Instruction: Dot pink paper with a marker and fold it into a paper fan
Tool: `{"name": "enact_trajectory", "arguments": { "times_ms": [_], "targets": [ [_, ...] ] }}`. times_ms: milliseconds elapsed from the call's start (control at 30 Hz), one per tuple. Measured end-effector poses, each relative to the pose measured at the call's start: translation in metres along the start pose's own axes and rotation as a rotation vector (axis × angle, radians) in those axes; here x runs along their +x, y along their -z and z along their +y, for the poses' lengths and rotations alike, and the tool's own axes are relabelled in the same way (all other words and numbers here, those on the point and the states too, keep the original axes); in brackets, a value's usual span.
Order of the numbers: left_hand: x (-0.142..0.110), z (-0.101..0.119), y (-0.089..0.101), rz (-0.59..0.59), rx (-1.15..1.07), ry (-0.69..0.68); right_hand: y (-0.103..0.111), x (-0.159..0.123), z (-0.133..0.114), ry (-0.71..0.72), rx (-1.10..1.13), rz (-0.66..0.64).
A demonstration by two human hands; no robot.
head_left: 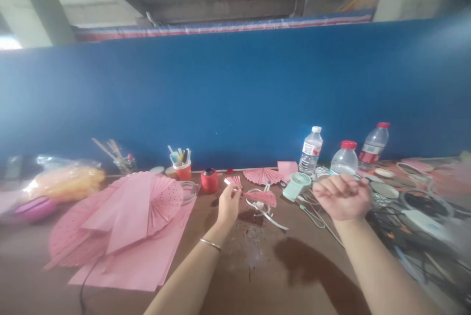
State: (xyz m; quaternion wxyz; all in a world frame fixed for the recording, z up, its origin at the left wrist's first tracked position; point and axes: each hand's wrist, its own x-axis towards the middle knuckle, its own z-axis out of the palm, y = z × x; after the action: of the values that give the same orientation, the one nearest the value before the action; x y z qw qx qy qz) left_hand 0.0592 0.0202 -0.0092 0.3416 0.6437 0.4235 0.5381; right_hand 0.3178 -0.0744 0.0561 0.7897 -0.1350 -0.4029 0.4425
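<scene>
My left hand (228, 204) is closed in a pinch on a small pleated pink paper fan (233, 181), held just above the brown table. A second small pink fan piece (262, 197) lies beside it, over a white headband (265, 212). My right hand (343, 196) is raised above the table with its fingers curled shut; what it holds, if anything, is hidden. A thin bangle (210, 243) sits on my left wrist.
Large pink paper fans and sheets (125, 222) cover the left. A red cup (209, 180), an orange pen cup (183, 169), a mint hand fan (297, 185), three water bottles (311, 150) and tangled cables (412, 217) stand along a blue partition (235, 99).
</scene>
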Motion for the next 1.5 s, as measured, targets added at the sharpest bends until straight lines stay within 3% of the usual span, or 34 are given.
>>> {"name": "enact_trajectory", "arguments": {
  "times_ms": [67,100,200,233,333,400,467,533,633,767,1067,1167,1333,1500],
  "targets": [
    [0.002,-0.003,0.002,0.003,0.008,0.000,0.006,0.005,-0.012,-0.038,-0.121,-0.009],
    [0.003,-0.003,0.003,0.000,0.012,-0.002,0.008,0.008,-0.015,-0.138,-0.283,-0.028],
    [0.001,-0.002,0.002,-0.018,0.019,-0.015,0.010,0.013,-0.013,-0.500,-1.007,-0.124],
    [-0.001,-0.001,0.001,-0.027,0.025,-0.024,0.008,0.013,-0.008,-0.561,-1.270,-0.154],
    [-0.005,0.001,-0.001,-0.060,0.078,-0.067,-0.005,0.008,0.014,-0.547,-1.930,-0.191],
    [-0.007,0.002,-0.002,-0.083,0.130,-0.091,-0.020,0.002,0.030,-0.477,-2.120,-0.227],
    [-0.009,0.004,-0.003,-0.101,0.171,-0.107,-0.036,-0.004,0.048,-0.137,-2.121,-0.351],
    [-0.010,0.006,-0.004,-0.120,0.189,-0.128,-0.048,-0.009,0.069,0.085,-1.899,-0.498],
    [-0.012,0.009,-0.006,-0.142,0.189,-0.175,-0.051,-0.017,0.102,0.084,-1.645,-0.471],
    [-0.013,0.008,-0.007,-0.145,0.206,-0.168,-0.038,-0.025,0.130,0.166,-1.608,-0.399],
    [-0.012,0.005,-0.012,-0.156,0.221,-0.128,-0.025,-0.021,0.127,0.374,-1.610,-0.361],
    [-0.014,0.007,-0.011,-0.144,0.368,-0.167,-0.024,-0.022,0.127,0.375,-1.627,-0.359],
    [-0.014,0.012,-0.009,-0.106,0.696,-0.386,-0.023,-0.026,0.132,0.256,-1.588,-0.305],
    [-0.012,0.011,-0.009,-0.179,0.731,-0.467,-0.022,-0.029,0.134,0.116,-1.482,-0.254]
  ]
}}
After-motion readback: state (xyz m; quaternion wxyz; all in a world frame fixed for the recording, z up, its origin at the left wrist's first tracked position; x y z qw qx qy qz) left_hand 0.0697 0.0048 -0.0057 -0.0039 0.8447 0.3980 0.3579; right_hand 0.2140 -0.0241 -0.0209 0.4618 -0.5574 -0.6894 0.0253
